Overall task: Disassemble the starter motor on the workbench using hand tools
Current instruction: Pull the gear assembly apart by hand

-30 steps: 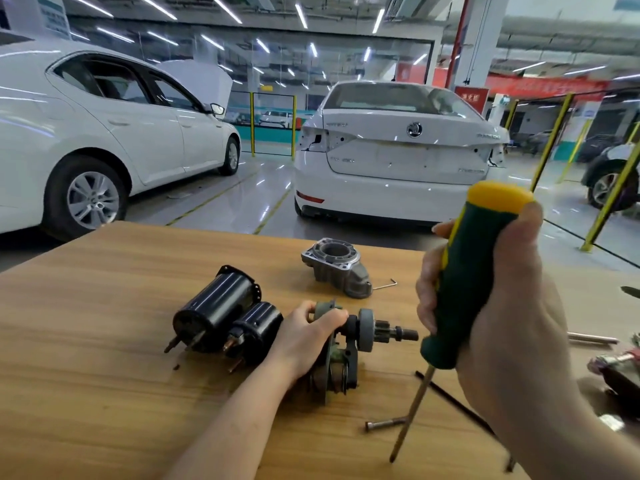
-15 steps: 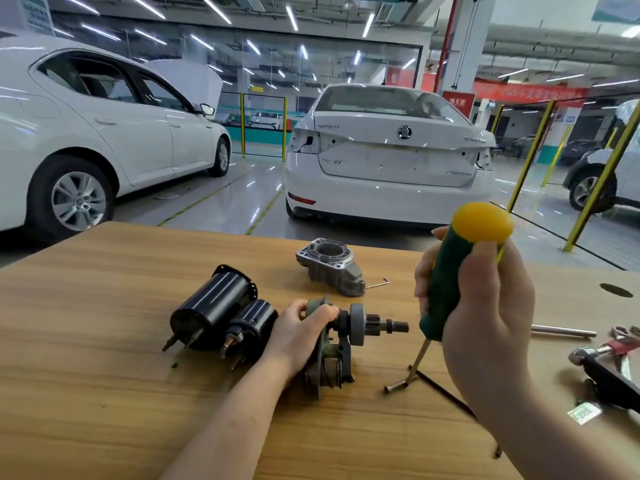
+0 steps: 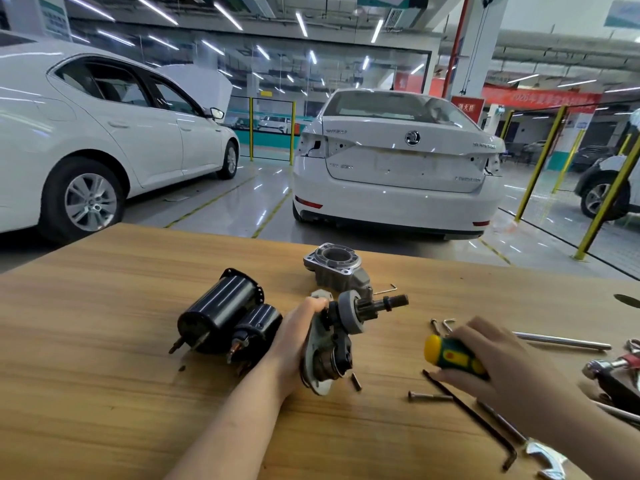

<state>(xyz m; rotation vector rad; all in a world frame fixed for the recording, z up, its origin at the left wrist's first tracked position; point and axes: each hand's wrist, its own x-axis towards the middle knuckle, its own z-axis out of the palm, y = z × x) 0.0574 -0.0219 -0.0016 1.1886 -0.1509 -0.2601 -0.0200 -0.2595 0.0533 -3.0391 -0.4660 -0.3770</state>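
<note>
Gripping the starter (image 3: 349,315) at frame centre on the bench (image 3: 104,375), the left hand (image 3: 298,341) is curling round its plate while the right hand (image 3: 495,358) is clasping the screwdriver (image 3: 450,356) lower right; likely heavy, rigid, greasy, best held by the plate.

Far left, white sedan (image 3: 104,140) parked side-on, bonnet (image 3: 204,84) propped up. Dead centre, second white car (image 3: 398,174), tail toward the camera, round badge (image 3: 412,137) on the bootlid, dark lamp recess (image 3: 313,147) gaping at the rear corner. Off at the right edge, just the wheel and flank of a third vehicle (image 3: 602,197). Between the two white cars, glossy grey floor (image 3: 242,202) striped with yellow lines (image 3: 272,213), mirroring the ceiling strip lights (image 3: 301,24). Behind, yellow-posted barrier (image 3: 272,133); to the right, yellow posts (image 3: 540,164), white pillar (image 3: 485,43) with a red pipe (image 3: 457,46) alongside, red banner (image 3: 540,98) strung across.
</note>
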